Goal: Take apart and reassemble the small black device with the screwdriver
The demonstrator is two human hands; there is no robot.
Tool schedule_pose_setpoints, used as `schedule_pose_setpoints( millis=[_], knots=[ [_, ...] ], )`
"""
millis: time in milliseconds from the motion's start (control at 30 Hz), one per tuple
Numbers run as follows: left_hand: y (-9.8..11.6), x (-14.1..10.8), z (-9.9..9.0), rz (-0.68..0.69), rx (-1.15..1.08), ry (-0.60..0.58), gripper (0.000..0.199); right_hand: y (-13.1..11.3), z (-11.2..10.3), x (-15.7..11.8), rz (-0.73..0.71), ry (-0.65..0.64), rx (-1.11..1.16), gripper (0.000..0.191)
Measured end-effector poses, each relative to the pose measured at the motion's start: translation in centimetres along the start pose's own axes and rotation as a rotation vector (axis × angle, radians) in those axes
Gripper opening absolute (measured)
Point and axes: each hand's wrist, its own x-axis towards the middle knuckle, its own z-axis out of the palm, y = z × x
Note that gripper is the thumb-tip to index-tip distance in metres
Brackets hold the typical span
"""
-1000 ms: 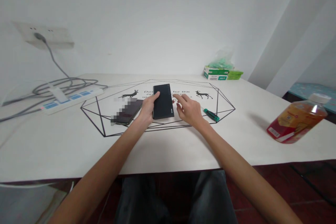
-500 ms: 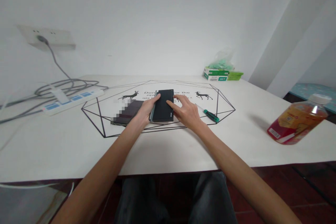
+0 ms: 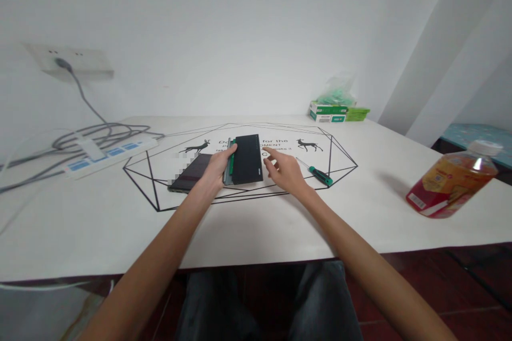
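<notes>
A flat, black electronic device is in my left hand, thumb on top at its left edge. A strip of green circuit board shows along that side, between the black cover and a grey metal edge. Just off the device's right side, my right hand has its fingers curved and apart, with nothing visible in them. Behind my left wrist lies a dark, flat, glossy object, partly pixelated. Right of my right hand rests a screwdriver with a green and black handle.
A tilted-looking bottle of orange drink stands at the right. A white power strip and looped grey cables occupy the left. Small green and white boxes with a plastic bag sit at the back right of the white table.
The green circuit board strip now shows at the device's left side, where the black cover lay before. My right fingers have come off the cover. The device has shifted slightly left.
</notes>
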Motion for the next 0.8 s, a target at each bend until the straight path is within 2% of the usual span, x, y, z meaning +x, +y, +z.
schedule_pose_setpoints(
  millis=[100,200,267,333,433,533,633,700,800],
  knots=[
    [-0.3,-0.1,0.1,0.031,-0.006,0.017,0.02,-0.2,0.3,0.1,0.206,-0.117,0.41,0.048],
    [-0.6,-0.2,0.4,0.049,0.007,0.01,0.02,-0.5,0.4,0.3,0.368,-0.17,0.679,0.059],
    [-0.7,-0.3,0.6,0.056,0.007,0.009,0.019,-0.7,0.3,0.5,0.46,-0.174,0.795,0.056],
    [-0.7,-0.3,0.8,0.052,-0.003,0.019,0.018,-0.8,0.1,0.8,0.526,-0.166,0.86,0.042],
    [-0.5,0.0,0.7,0.041,-0.016,0.069,0.016,-0.2,-0.6,1.3,0.543,-0.121,0.895,0.024],
    [0.1,0.3,0.1,0.079,0.038,0.107,0.015,1.2,-1.4,1.7,0.556,-0.052,0.92,0.024],
    [1.0,0.1,-0.7,0.19,0.183,0.093,0.016,2.6,-1.6,2.1,0.565,0.032,0.858,0.028],
    [1.7,-0.4,-1.2,0.202,0.33,0.028,0.017,3.3,-1.1,2.4,0.597,0.077,0.749,0.03],
    [2.5,-1.3,-1.7,0.108,0.647,-0.203,0.02,3.7,0.3,2.9,0.615,0.075,0.504,0.031]
  ],
)
